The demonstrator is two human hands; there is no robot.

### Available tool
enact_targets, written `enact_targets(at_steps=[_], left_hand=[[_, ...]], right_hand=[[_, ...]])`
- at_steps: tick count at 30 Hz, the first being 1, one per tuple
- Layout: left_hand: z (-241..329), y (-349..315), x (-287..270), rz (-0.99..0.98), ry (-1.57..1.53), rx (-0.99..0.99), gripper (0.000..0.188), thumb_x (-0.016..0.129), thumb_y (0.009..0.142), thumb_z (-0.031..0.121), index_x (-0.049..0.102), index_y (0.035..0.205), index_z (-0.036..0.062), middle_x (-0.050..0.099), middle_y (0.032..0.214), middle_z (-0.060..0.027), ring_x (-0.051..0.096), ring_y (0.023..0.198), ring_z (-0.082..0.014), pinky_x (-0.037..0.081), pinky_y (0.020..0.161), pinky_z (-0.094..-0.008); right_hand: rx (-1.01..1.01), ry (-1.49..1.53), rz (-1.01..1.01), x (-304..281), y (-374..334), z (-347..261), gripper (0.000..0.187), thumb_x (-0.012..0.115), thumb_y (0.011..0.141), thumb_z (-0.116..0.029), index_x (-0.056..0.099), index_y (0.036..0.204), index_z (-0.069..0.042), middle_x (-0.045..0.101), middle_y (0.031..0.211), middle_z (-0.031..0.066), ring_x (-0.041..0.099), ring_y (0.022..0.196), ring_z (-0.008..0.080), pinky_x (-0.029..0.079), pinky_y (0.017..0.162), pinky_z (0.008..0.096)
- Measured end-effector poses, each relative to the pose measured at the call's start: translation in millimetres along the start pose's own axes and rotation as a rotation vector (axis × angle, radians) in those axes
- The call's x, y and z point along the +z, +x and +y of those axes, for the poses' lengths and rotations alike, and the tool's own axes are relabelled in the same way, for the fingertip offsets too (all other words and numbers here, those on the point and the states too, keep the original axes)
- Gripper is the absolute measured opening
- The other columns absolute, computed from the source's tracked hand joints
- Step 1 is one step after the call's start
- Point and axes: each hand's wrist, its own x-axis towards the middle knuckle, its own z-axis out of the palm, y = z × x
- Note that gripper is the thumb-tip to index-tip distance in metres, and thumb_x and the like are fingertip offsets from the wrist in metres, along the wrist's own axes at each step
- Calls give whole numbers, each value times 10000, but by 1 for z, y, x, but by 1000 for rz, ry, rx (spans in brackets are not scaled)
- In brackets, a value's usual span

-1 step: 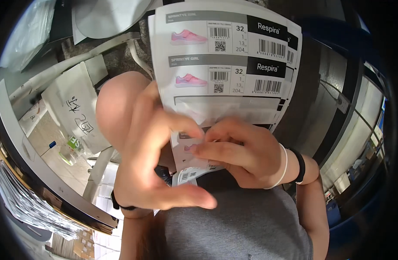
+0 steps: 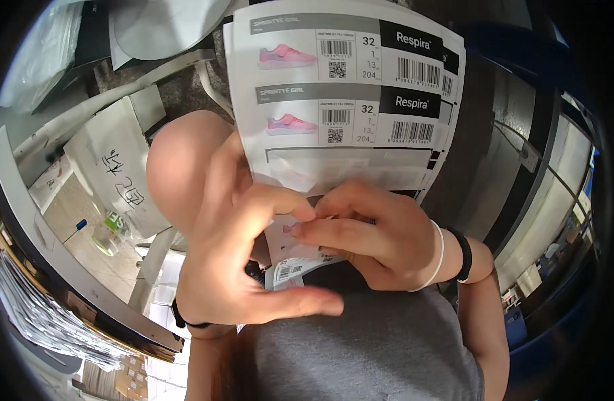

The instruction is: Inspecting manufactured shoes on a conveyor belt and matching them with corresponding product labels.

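Note:
A stack of white label sheets (image 2: 307,155) stands in front of me, printed with pink shoes, barcodes and grey and black bands. Its third row looks pale and half see-through. My right hand (image 2: 380,240) is closed in a pinch at the lower part of the sheets, thumb and forefinger together by a small shoe picture. My left hand (image 2: 233,260) is at the left edge of the stack. Its thumb stretches out, well apart from the bent forefinger, whose tip meets the right fingertips. Some left fingers are hidden.
A bare knee (image 2: 186,157) rises left of the sheets. Beyond it are a pale curved frame tube (image 2: 99,110) and a white carton (image 2: 113,164) with handwriting. Stacked papers (image 2: 49,321) fill the lower left. A dark bar and cable (image 2: 544,170) run along the right.
The label sheets have shifted slightly left. My left thumb has moved a little to the right, and the left forefinger has bent upward. The right hand is nearly still.

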Motion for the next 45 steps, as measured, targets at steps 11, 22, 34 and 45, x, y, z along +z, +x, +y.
enact_targets(at_steps=[11,22,34,45], left_hand=[[-14,-15,15,198,-257,-163,170,805,662,-11,658,746,-24,472,1290,-224,637,934,-258,509,704,-304],[-31,-42,24,243,-322,-70,108,793,663,-8,713,729,21,334,1404,-286,542,1182,-429,585,861,-432],[-36,-41,21,259,-430,-34,136,808,620,14,714,716,-1,254,1441,-332,510,1201,-463,589,865,-440],[-32,-33,22,316,-467,-73,140,795,574,-34,701,678,-35,266,1427,-364,531,1163,-477,591,847,-450]], right_hand=[[-8,16,99,4,0,4,262,742,671,59,655,917,30,584,959,133,616,742,192,512,624,272],[-100,-97,55,9,-2,15,184,733,653,43,629,804,64,592,927,122,605,700,223,489,563,286],[-92,-165,59,10,0,10,197,729,640,36,626,806,61,601,920,105,614,691,199,493,522,283],[-81,-130,108,11,4,12,183,713,648,50,620,805,56,598,918,89,615,690,189,489,532,281]])
